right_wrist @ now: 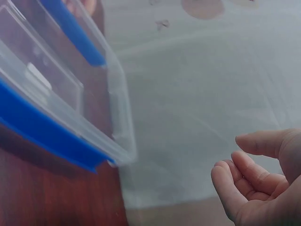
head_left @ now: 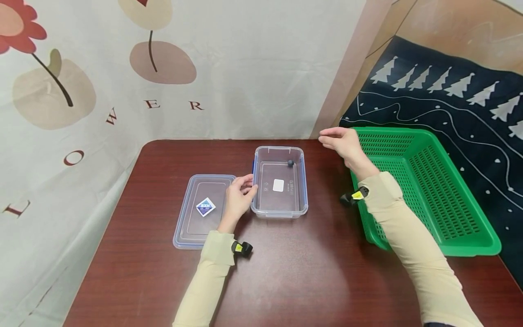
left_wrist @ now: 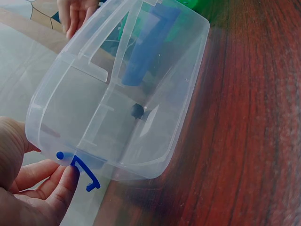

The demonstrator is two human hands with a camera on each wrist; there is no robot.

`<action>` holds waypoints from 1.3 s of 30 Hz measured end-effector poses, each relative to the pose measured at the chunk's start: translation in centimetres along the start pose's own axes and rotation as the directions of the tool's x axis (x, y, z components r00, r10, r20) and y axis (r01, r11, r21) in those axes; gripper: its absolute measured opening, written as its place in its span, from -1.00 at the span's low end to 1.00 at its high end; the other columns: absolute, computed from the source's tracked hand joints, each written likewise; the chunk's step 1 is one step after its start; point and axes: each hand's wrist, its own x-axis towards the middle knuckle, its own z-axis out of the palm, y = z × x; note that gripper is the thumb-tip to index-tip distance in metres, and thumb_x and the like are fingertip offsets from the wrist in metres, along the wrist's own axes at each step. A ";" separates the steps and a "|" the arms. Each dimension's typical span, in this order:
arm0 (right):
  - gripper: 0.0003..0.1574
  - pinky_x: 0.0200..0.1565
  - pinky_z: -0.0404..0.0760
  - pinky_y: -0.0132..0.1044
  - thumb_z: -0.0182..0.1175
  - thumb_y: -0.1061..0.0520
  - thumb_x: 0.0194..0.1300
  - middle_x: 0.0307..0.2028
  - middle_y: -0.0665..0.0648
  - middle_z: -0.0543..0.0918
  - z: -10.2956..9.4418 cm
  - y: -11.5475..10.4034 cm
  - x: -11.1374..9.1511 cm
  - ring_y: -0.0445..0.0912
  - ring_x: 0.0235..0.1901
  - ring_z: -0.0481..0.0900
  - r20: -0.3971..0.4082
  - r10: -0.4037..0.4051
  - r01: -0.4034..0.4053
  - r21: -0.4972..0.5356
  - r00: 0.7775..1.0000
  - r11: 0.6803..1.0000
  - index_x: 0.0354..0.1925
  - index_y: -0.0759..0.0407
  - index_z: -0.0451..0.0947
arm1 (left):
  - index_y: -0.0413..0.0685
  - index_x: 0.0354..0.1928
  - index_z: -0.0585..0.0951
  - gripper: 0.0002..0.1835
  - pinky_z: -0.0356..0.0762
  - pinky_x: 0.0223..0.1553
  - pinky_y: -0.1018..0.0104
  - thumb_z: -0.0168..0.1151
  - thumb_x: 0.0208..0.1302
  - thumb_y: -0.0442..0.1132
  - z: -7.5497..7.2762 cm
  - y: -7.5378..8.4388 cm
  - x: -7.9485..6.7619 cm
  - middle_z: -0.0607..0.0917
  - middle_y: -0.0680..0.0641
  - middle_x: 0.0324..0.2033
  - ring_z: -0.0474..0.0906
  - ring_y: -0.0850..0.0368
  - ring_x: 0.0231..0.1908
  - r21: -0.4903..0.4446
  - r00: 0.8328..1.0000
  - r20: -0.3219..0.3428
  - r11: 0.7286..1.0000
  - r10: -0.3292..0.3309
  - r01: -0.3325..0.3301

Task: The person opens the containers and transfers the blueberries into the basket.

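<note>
A clear plastic food box [head_left: 279, 210] with blue side latches stands lidless on the table. Inside it, near the far right corner, lies a small dark-blue round thing [head_left: 290, 163], the size of a blueberry. My left hand [head_left: 240, 196] grips the box's left wall, with fingertips at the blue latch [left_wrist: 85, 174]. To the left, partly under that hand in the head view, lies the clear lid [head_left: 192, 231] with a blue diamond sticker. Raised between box and green basket, my right hand [head_left: 342, 144] has loosely bent fingers and holds nothing; a gap shows between thumb and fingers [right_wrist: 225, 188].
A green slotted basket [head_left: 470, 247] stands on the right side of the brown table [head_left: 294, 281], below the right forearm. Behind the table hangs a pale printed cloth [head_left: 261, 81]. Dark cloth with white trees [head_left: 441, 109] lies beyond the basket.
</note>
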 end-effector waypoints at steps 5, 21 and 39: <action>-0.60 0.08 0.58 -0.18 0.22 0.19 0.24 -0.01 0.27 0.55 2.8 0.3 0.4 0.04 -0.13 0.58 0.011 0.030 -0.029 -0.085 0.999 0.996 0.03 0.34 0.54 | -0.47 -0.05 0.56 -0.66 0.67 -0.12 0.23 0.24 0.08 -0.51 0.0 0.1 0.0 0.60 -0.34 -0.20 0.60 -0.17 -0.19 -0.003 1.000 -0.003 1.000 -0.004 0.004; -0.67 -0.21 0.65 -0.23 0.28 0.18 0.18 -0.14 0.25 0.66 8.6 2.1 0.5 0.03 -0.25 0.57 0.014 0.007 -0.004 -0.221 1.000 0.975 -0.08 0.29 0.61 | -0.48 -0.06 0.56 -0.66 0.67 -0.12 0.25 0.24 0.07 -0.52 0.0 0.0 -0.1 0.60 -0.35 -0.20 0.60 -0.18 -0.19 -0.022 1.000 -0.008 1.000 -0.006 0.005; -0.48 0.15 0.49 -0.17 0.25 0.21 0.15 0.05 0.35 0.53 12.2 3.3 0.2 0.10 0.10 0.43 -0.003 -0.023 0.019 -0.402 1.000 0.916 0.07 0.42 0.49 | -0.54 -0.07 0.54 -0.67 0.67 -0.12 0.15 0.22 0.06 -0.57 0.2 -0.2 0.0 0.57 -0.38 -0.20 0.58 -0.25 -0.20 -0.077 0.999 -0.018 0.997 0.028 -0.029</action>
